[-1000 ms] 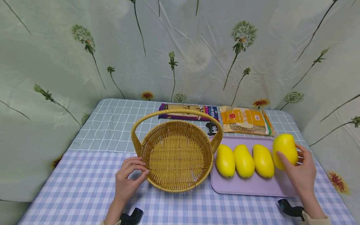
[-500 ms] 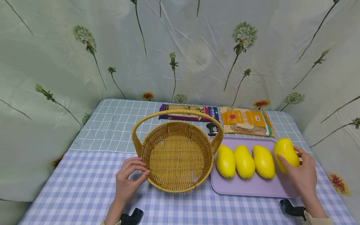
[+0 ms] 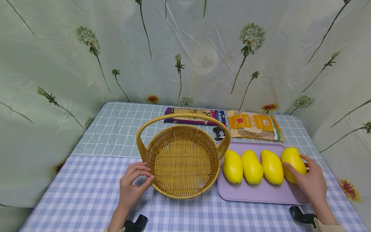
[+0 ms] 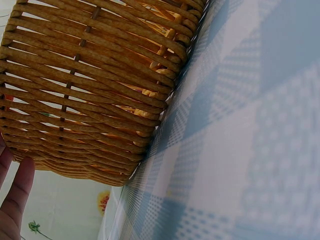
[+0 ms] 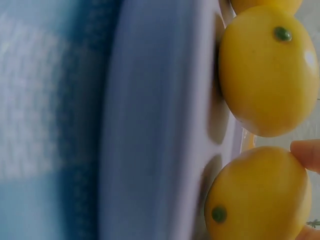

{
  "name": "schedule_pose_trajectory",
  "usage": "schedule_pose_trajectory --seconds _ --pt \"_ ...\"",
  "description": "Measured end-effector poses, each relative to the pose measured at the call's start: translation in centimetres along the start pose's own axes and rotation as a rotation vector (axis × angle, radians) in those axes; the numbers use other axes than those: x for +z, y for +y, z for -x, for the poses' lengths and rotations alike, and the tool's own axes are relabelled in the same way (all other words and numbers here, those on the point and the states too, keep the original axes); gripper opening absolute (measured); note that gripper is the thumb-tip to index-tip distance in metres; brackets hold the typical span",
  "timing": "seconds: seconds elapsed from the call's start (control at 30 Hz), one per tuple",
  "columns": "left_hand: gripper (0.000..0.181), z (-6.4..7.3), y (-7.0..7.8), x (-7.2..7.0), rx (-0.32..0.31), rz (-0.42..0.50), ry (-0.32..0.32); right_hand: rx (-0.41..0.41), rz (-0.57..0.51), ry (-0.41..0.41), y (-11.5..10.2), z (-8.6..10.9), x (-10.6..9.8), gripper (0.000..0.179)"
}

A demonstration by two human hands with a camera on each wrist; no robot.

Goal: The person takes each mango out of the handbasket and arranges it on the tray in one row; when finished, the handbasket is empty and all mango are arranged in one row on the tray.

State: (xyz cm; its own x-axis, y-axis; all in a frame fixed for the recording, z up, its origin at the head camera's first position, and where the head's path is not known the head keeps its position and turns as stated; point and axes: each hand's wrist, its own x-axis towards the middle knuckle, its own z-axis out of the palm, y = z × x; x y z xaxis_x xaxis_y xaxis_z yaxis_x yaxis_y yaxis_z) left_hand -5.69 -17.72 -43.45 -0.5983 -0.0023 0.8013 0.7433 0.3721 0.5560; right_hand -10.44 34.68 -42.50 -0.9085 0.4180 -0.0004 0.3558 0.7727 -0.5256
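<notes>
A round wicker basket [image 3: 182, 167] with a tall arched handle stands mid-table, its inside bare. My left hand [image 3: 131, 180] holds its left rim between thumb and fingertips; the left wrist view shows the woven outer wall [image 4: 85, 95] with a fingertip against its upper edge. On the right, my right hand [image 3: 313, 180] grips a yellow mango [image 3: 292, 164] between thumb and fingers, low over the right part of a lilac tray [image 3: 261, 196]. Three other mangoes lie side by side there, the nearest one [image 3: 271, 167] just left of the held mango [image 5: 260, 195].
Behind the basket lie a purple noodle packet [image 3: 194, 116] and a small black item [image 3: 219, 133]. An orange-and-clear grain bag [image 3: 255, 125] lies behind the tray. Checked cloth [image 3: 81, 190] covers the table, and a floral curtain [image 3: 203, 58] hangs behind and at both sides.
My right hand has lowered the mango toward the tray, bringing it level with the other three. The left hand and the basket have stayed in place.
</notes>
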Motion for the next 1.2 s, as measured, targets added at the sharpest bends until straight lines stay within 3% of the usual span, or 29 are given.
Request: schedule_pose_trajectory --seconds 1.2 --pt "0.012 -0.12 0.06 0.0 0.003 -0.006 0.0 -0.019 0.049 -0.132 0.37 -0.91 -0.12 0.079"
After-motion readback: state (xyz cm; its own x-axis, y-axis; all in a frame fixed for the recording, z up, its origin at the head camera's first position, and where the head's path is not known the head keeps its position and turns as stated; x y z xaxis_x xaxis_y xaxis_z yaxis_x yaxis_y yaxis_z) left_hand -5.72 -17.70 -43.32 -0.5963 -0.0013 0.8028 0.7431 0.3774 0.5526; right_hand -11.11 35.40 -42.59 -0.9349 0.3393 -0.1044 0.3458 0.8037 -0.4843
